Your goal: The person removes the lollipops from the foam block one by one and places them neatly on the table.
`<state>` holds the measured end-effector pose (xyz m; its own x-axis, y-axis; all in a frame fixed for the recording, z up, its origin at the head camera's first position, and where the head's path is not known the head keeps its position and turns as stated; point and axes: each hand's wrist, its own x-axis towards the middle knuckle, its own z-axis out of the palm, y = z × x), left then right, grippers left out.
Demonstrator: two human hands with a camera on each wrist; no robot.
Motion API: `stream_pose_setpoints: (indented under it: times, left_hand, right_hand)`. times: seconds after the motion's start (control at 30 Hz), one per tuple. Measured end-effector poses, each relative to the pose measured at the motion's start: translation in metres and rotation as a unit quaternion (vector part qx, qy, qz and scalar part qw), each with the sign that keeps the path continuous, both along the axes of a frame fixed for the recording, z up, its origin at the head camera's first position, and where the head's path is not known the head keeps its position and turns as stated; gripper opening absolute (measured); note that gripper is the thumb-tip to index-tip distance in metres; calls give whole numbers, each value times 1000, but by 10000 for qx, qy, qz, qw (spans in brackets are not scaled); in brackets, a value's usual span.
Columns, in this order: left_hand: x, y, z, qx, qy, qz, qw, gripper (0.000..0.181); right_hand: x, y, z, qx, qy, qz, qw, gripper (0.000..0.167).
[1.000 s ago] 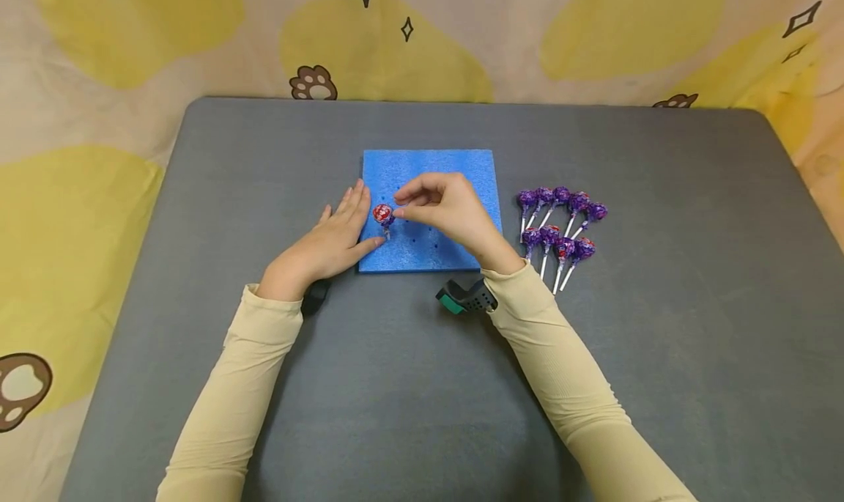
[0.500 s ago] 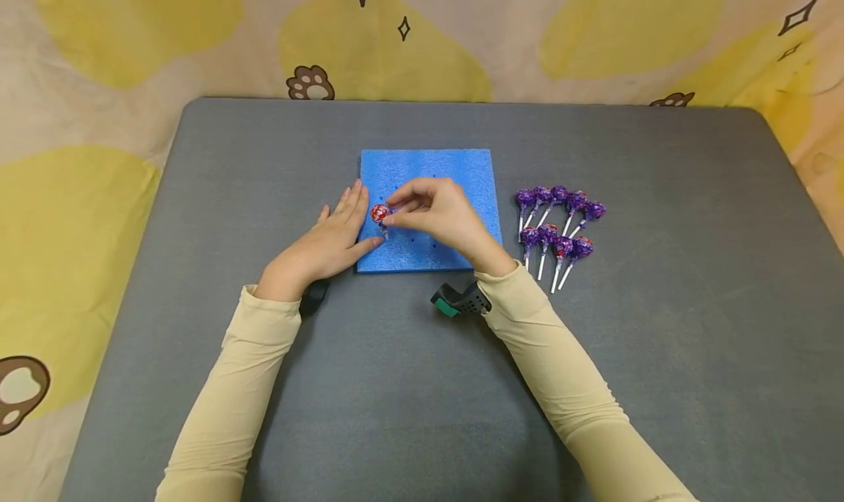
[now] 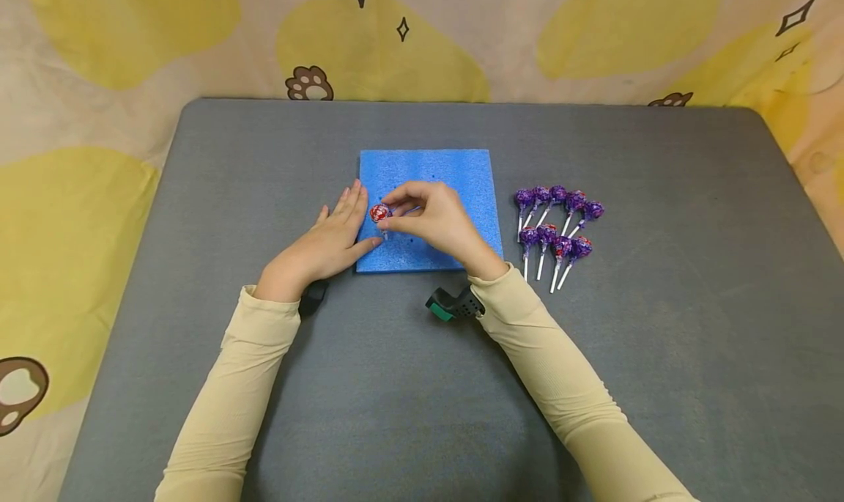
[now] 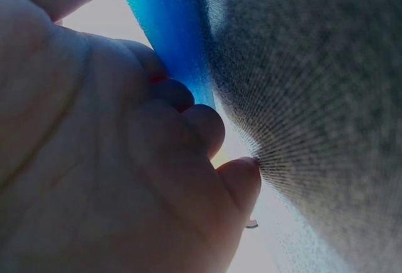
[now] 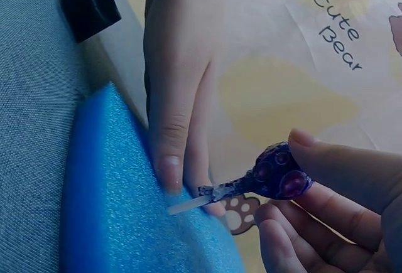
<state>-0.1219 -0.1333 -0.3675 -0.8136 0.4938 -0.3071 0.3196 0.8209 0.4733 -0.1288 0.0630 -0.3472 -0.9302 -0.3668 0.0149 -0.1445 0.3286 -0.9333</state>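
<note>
A lollipop [image 3: 379,212] in a red and purple wrapper stands near the left side of a blue foam block [image 3: 455,172]. Its head is pinched between the thumb and fingers of my right hand [image 3: 431,212]. In the right wrist view the white stick [image 5: 188,206] of that lollipop meets the foam surface, tilted as seen there. My left hand [image 3: 326,242] lies with straight fingers along the block's left edge, its thumb on the top near the stick. In the left wrist view the left fingers [image 4: 204,128] touch the block's side [image 4: 169,28].
Several purple-wrapped lollipops [image 3: 557,194] lie in two rows on the grey table [image 3: 672,304], right of the block. Small dark holes [image 3: 433,177] dot the foam. A patterned yellow and cream cloth [image 3: 422,62] lies beyond the table's far edge.
My right hand has shifted slightly left and down, closing its fingers around the lollipop's head. The left hand holds its place against the foam block.
</note>
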Motion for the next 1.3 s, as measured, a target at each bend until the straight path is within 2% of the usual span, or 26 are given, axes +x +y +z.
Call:
stream_pose_setpoints:
  times: [0.2,0.53,1.03,1.3]
  left_hand:
    - [0,0,-1,-3,-3,3,10000,80]
    - [-1,0,-1,22,6,17,10000,80]
    - [1,0,3,-6,-42,-10,10000,78]
    - [0,1,-1,-38,-1,1,10000,79]
  right_hand:
    - [1,-1,-1,-11,95,18,10000,27]
    - [1,0,-1,-327,-20,52,9994,26]
    - [1,7,5,-761,-210,-138,9968,25]
    - [3,16,11,-1015,-231,-339,9940,27]
